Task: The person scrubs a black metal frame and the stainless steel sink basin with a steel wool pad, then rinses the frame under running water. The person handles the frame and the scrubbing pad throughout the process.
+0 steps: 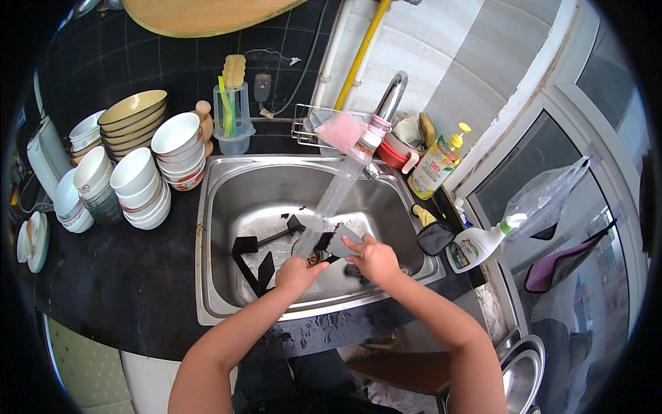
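Observation:
My left hand (297,274) is over the stainless steel sink (204,248), fingers closed around a dark, ring-like part with a brassy ribbed side (316,257), much of it hidden by the hand. In my right hand (376,259) is a thin flat grey piece, a scouring pad or scraper (342,240), whose ragged edge meets dark material beside the part. Water (339,189) streams from the chrome faucet (390,98) just beside my left hand. A black angular stand, like a stove pan support (251,264), lies on the sink floor. Near my right wrist rests a dark scrubber (354,271).
Stacked bowls (137,186) line the counter (119,269) at left. Behind the sink stand a utensil holder (232,119) and a wire rack (305,127). To the right are a yellow pump bottle (434,165), a white spray bottle (481,246) and a black-and-yellow brush-like item (434,235).

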`<state>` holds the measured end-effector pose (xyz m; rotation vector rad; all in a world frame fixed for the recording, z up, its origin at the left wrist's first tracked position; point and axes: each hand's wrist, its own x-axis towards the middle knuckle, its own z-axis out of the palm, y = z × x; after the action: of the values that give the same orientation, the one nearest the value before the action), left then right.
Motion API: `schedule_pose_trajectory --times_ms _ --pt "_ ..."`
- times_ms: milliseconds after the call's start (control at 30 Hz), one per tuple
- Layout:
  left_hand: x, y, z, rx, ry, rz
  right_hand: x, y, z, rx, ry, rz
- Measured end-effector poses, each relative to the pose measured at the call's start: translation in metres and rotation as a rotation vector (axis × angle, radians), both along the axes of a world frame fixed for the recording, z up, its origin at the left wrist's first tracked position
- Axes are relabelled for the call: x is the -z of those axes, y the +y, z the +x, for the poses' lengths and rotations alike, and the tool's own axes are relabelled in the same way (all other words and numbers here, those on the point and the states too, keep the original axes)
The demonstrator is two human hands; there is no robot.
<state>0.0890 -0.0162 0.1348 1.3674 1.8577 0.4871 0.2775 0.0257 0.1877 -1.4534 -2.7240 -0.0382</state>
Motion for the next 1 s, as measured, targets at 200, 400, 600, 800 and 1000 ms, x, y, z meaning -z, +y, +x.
schedule_pose_trajectory --times_ms 200,400,600,800,1000 --pt "0.0 -0.001 0.0 -0.031 -0.021 -0.013 -0.037 0.014 0.026 0.133 -0.062 0.115" --pt "0.004 -0.002 0.001 -0.051 -0.036 0.038 -0.021 -0.001 0.04 0.184 0.03 0.081" --pt "0.008 -0.001 0.002 -0.063 -0.03 0.035 -0.023 -0.008 0.025 -0.031 -0.101 0.242" --pt "0.008 0.002 0.001 -0.034 -0.023 0.033 -0.017 -0.009 0.003 -0.02 -0.289 0.342" --pt "0.006 -0.001 0.002 -0.007 -0.014 0.063 0.001 -0.008 -0.004 -0.043 -0.046 0.252"
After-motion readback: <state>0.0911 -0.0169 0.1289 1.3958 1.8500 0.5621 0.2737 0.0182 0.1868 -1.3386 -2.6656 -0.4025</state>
